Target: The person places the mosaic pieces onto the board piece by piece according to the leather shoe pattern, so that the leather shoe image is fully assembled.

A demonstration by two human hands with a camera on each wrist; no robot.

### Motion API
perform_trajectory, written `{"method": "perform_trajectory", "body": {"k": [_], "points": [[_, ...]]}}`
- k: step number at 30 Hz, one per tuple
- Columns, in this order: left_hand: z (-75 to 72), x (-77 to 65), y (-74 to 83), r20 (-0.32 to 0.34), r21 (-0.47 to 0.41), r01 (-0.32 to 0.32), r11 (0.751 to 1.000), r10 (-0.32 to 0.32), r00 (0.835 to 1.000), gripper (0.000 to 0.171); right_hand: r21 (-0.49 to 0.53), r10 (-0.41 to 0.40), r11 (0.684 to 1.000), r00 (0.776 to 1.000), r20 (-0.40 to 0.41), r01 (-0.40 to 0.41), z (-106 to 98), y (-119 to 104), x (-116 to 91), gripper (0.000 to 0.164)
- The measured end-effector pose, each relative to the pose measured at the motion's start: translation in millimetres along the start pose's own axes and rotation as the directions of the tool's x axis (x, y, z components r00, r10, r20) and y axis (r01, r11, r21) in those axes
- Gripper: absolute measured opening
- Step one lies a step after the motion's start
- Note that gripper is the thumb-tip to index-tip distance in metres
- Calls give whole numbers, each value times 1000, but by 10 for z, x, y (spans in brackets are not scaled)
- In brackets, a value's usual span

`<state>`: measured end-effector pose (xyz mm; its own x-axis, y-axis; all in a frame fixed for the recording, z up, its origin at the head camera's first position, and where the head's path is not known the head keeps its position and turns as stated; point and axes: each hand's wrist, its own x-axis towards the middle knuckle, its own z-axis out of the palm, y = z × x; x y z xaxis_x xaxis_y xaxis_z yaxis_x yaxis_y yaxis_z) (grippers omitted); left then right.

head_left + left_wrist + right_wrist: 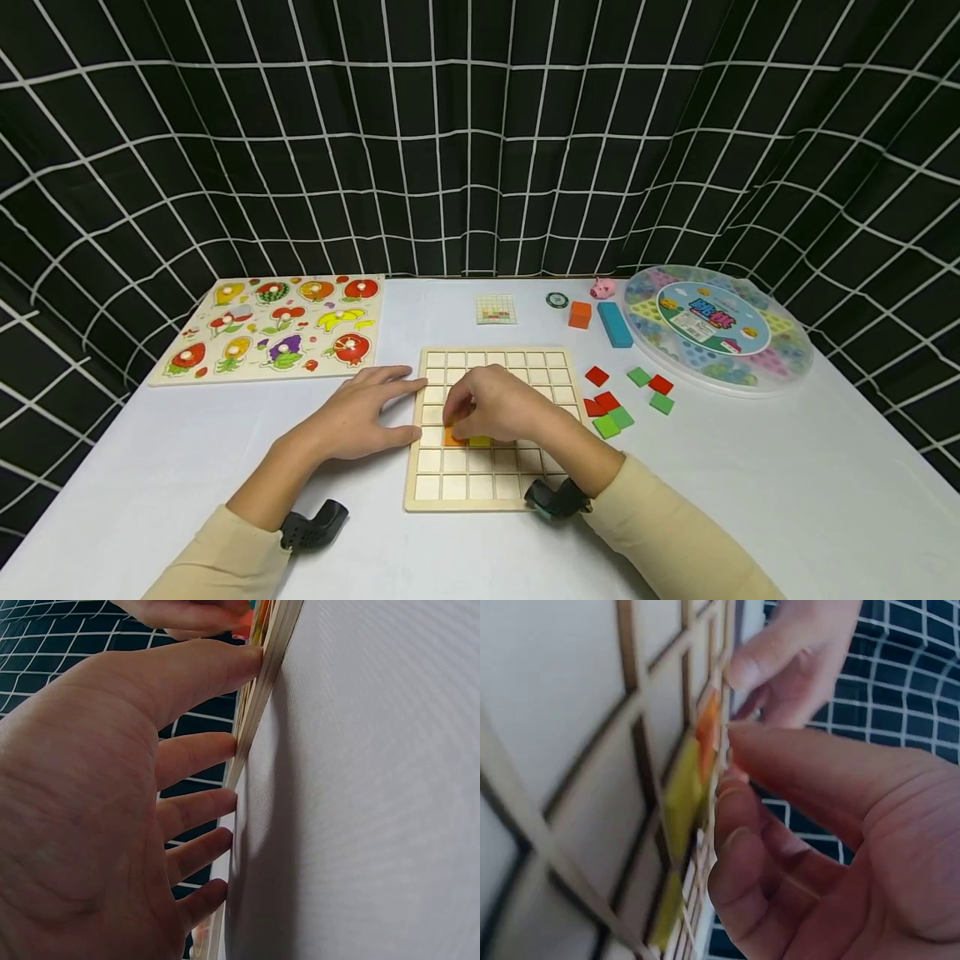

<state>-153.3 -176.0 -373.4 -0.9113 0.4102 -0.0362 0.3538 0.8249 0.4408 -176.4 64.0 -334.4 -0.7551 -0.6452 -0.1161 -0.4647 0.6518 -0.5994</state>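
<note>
Grid board as seen from my remote desk; clock centred on the board, 12 o'c = far side. L hand (367, 417): fingers extended, nothing clasped; thumb and forefinger tips meet the edge of the board (480, 487) btwn 9 and 10 o'c. I read this as a brace vs. sliding, since the board just lies on the white cloth (375, 550). R hand (495, 408): reaches in from approx. 5 o'c, fingers bent down at the orange tile (707, 731), which lies just 9 o'c of board ctr. Whether thumb and fingers pinch it or merely touch, I can't tell; the contact is hidden. The bent pose prob. suits a small, thin piece among ridged cells. A yellow tile (679, 795) sits beside the orange one, on its 3 o'c side; a further yellow patch (666, 913) shows in the R wrist view, too blurred to sort out.

Loose red tiles (597, 377) and green tiles (662, 403), four ea., lie at approx. 3 o'c, I'd say for easy R-side pickup. Card (496, 308) at 12 o'c: small printed grid, face up, prob. so it reads w/o lifting.

Board: pale wood, roughly square, raised strips btwn shallow cells, layered edge (L wrist view). Tiles: flat, square, plain-coloured.
</note>
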Motion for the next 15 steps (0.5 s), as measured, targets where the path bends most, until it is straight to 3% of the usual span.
{"method": "perform_trajectory", "body": {"k": [6,15], "points": [[1,13,19,-4,10,1,1000,-1,1000,68,86,-79,993,997,-3,79,-234,202,-171,10],[-4,9,33,-2,8,4,1000,-4,1000,68,142,-38,989,999,-2,38,-571,595,-535,12]]}}
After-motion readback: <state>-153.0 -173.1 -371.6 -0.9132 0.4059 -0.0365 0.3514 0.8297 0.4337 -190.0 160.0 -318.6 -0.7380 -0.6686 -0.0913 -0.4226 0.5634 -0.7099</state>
